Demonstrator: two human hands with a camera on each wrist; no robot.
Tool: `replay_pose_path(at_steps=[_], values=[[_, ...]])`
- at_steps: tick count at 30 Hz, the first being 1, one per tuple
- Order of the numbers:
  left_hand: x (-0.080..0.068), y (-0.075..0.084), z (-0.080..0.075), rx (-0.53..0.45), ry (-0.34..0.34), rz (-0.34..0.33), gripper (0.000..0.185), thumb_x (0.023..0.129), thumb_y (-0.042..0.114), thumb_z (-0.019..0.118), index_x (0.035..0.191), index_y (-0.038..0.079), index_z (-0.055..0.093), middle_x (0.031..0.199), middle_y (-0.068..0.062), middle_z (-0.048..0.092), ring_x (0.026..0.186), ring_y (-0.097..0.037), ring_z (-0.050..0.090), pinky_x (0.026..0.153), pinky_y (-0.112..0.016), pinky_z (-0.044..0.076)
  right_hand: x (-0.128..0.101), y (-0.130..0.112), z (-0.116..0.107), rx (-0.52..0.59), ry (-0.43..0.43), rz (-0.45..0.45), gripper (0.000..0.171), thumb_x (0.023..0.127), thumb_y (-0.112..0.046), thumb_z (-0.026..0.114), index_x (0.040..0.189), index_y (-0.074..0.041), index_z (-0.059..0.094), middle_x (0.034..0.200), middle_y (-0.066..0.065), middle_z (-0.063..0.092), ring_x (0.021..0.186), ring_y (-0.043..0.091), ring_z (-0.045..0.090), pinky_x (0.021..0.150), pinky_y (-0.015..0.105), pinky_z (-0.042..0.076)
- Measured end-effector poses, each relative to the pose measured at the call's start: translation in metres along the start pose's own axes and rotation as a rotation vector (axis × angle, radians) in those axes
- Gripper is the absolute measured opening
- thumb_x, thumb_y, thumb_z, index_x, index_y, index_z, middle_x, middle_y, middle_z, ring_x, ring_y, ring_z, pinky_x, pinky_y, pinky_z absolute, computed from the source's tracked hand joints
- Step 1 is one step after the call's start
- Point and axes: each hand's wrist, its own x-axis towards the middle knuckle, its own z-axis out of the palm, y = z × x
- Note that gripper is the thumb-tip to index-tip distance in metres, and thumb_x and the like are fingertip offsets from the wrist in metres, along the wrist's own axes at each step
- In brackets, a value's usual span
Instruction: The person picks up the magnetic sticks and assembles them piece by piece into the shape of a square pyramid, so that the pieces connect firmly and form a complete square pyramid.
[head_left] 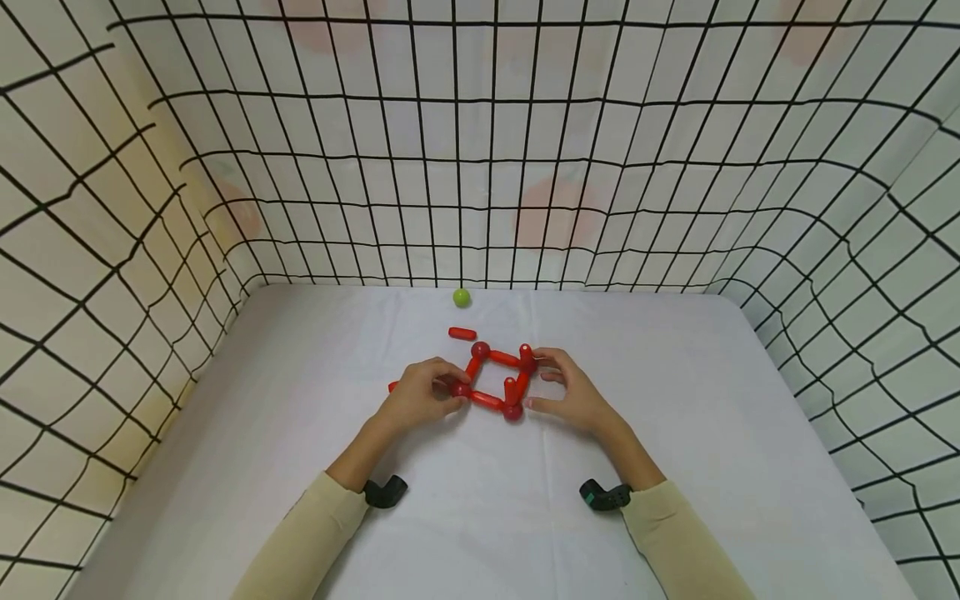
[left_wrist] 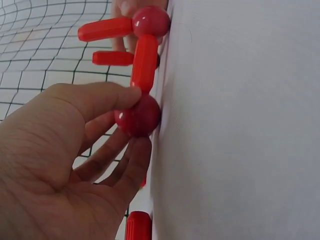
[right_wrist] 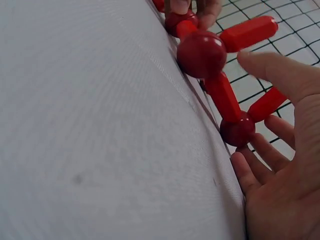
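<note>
A square frame of red rods (head_left: 486, 401) joined by dark red balls (head_left: 513, 412) lies on the white cloth. Two short rods (head_left: 511, 390) stand upright from the balls on its right side. My left hand (head_left: 420, 393) pinches the near-left ball (left_wrist: 142, 116) between thumb and fingers. Around the right side curves my right hand (head_left: 573, 396), its fingers loosely spread. In the right wrist view, its fingertips reach the far-right ball (right_wrist: 237, 129), and its thumb is close to the near upright rod (right_wrist: 250, 34); whether the thumb touches cannot be told.
Beyond the frame lies a loose red rod (head_left: 462, 333), with a green ball (head_left: 461, 297) farther back. Another red rod (left_wrist: 138, 227) lies beside the left hand, mostly hidden in the head view. Black wire mesh (head_left: 491, 158) borders the white table (head_left: 637, 533) at the back and sides.
</note>
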Motion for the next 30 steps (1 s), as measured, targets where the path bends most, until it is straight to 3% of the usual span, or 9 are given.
replay_pose_path(at_steps=[5,9,14,18,24,30], values=[[0.001,0.004,0.003,0.017,-0.047,0.007,0.027,0.084,0.019,0.087,0.108,0.017,0.075,0.1,0.006,0.07,0.095,-0.01,0.065,0.089,-0.027,0.059,0.0,-0.004,0.002,-0.064,-0.05,0.036,0.104,0.074,-0.037,0.094,0.158,-0.031,0.033,0.161,0.002,0.041,0.146,0.029,0.042,0.119,0.051,0.041],[0.001,0.009,0.003,0.016,-0.074,0.011,0.03,0.083,0.023,0.088,0.108,0.018,0.074,0.098,0.006,0.07,0.094,-0.012,0.065,0.089,-0.028,0.06,0.001,-0.006,0.003,-0.136,-0.075,0.044,0.11,0.073,-0.037,0.093,0.162,-0.031,0.028,0.164,0.001,0.037,0.149,0.027,0.039,0.12,0.049,0.039],[0.001,0.008,-0.006,0.013,-0.072,-0.03,0.039,0.081,0.032,0.09,0.112,0.016,0.072,0.102,0.002,0.071,0.097,-0.015,0.065,0.092,-0.033,0.059,0.001,-0.006,0.004,-0.16,-0.077,0.052,0.11,0.075,-0.033,0.092,0.162,-0.029,0.027,0.163,0.001,0.039,0.149,0.025,0.039,0.121,0.047,0.038],[-0.001,0.0,-0.02,0.038,-0.024,-0.072,0.047,0.079,0.036,0.091,0.115,0.014,0.072,0.107,-0.001,0.072,0.1,-0.018,0.064,0.093,-0.036,0.058,0.0,-0.005,0.004,-0.143,-0.072,0.057,0.11,0.074,-0.032,0.093,0.162,-0.03,0.028,0.162,0.001,0.04,0.148,0.025,0.04,0.122,0.047,0.037],[-0.006,-0.02,-0.044,0.076,0.029,-0.155,0.048,0.076,0.037,0.093,0.116,0.018,0.074,0.106,-0.001,0.07,0.098,-0.021,0.062,0.085,-0.035,0.056,-0.001,-0.006,0.005,-0.118,-0.069,0.064,0.11,0.073,-0.032,0.095,0.161,-0.029,0.029,0.162,0.002,0.041,0.149,0.026,0.04,0.123,0.048,0.036],[-0.013,-0.037,-0.062,0.118,-0.003,-0.273,0.05,0.074,0.034,0.094,0.117,0.021,0.074,0.106,0.001,0.068,0.098,-0.02,0.06,0.083,-0.032,0.053,-0.002,-0.004,0.005,-0.12,-0.068,0.089,0.111,0.072,-0.035,0.095,0.161,-0.033,0.029,0.162,0.001,0.04,0.148,0.027,0.041,0.122,0.049,0.036]])
